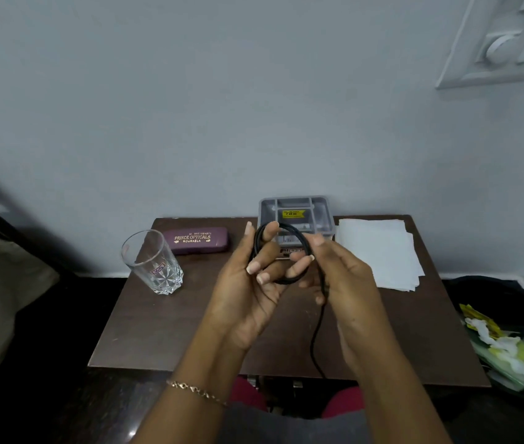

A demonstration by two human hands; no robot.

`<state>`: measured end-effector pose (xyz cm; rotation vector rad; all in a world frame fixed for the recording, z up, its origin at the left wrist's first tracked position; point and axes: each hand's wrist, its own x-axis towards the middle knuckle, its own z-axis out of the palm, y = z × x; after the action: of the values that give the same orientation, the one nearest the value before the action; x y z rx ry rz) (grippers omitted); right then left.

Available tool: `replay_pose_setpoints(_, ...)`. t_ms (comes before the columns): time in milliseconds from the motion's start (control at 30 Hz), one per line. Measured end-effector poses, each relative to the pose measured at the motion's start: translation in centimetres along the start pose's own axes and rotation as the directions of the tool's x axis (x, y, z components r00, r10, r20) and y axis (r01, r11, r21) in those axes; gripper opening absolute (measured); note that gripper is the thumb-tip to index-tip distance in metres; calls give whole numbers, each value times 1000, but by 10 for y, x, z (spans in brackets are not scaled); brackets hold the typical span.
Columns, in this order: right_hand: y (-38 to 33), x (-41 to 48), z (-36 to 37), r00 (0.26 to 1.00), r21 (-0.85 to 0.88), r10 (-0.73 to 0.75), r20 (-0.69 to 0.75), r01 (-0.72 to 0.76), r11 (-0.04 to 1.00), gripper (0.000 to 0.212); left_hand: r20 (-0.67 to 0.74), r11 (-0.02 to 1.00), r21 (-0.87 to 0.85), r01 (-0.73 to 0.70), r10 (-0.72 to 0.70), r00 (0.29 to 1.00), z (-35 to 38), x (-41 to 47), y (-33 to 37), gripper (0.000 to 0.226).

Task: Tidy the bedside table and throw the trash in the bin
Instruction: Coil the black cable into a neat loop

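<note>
Above the middle of the dark brown bedside table (164, 331), my left hand (251, 283) holds a coil of black cable (295, 233) looped around its fingers. My right hand (340, 277) pinches the same cable beside the coil, and the loose end hangs down past the table's front edge. A bin lined with a black bag (510, 331) stands to the right of the table, with yellow and white wrappers in it.
A clear drinking glass (154, 264) stands at the left. Behind it lies a purple spectacle case (198, 240). A grey compartment tray (295, 213) sits against the wall. White paper sheets (379, 251) lie at the back right. A bed edge is at the far left.
</note>
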<state>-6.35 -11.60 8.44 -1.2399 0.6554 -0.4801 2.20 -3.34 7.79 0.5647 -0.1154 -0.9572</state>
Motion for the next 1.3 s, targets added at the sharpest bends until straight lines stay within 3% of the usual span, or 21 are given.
replay_pose_setpoints(167,5,-1,3,996,103,10,-87,-1,995,14,-105,992,110,-66,78,991,-6,-8,-16,38)
replay_pose_setpoints(333,13,4,-8,993,-39,-83,-81,80,996,14,-223,916,400,20,76,972,-17,-20,-13,30)
replay_pose_setpoints(567,14,9,-16,986,-244,-114,123,141,960,17,-238,634,764,121,102,966,-21,-29,12,31)
replay_pose_setpoints(633,13,9,-20,980,-288,-126,151,166,943,18,-184,505,853,132,53,981,-23,-34,20,26)
replay_pose_setpoints(700,10,9,-22,974,-336,-146,173,198,921,21,-144,439,887,145,-35,989,-24,-39,26,28)
replay_pose_setpoints(833,5,9,-22,955,-425,-137,264,243,872,20,-204,488,841,233,-114,972,-19,-35,26,47)
replay_pose_setpoints(900,4,8,-20,948,-436,-134,288,255,863,19,-218,522,820,233,-92,972,-14,-31,20,41)
replay_pose_setpoints(1067,5,5,-10,969,-289,-195,154,233,929,15,-155,834,545,87,-2,988,-3,-27,2,34)
replay_pose_setpoints(1200,7,2,-5,978,-247,-206,38,210,946,13,-65,836,548,-14,60,996,-5,-26,-9,30)
replay_pose_setpoints(1300,9,-2,1,969,-267,-242,-46,221,938,15,-77,845,532,-53,111,991,-6,-27,-16,31)
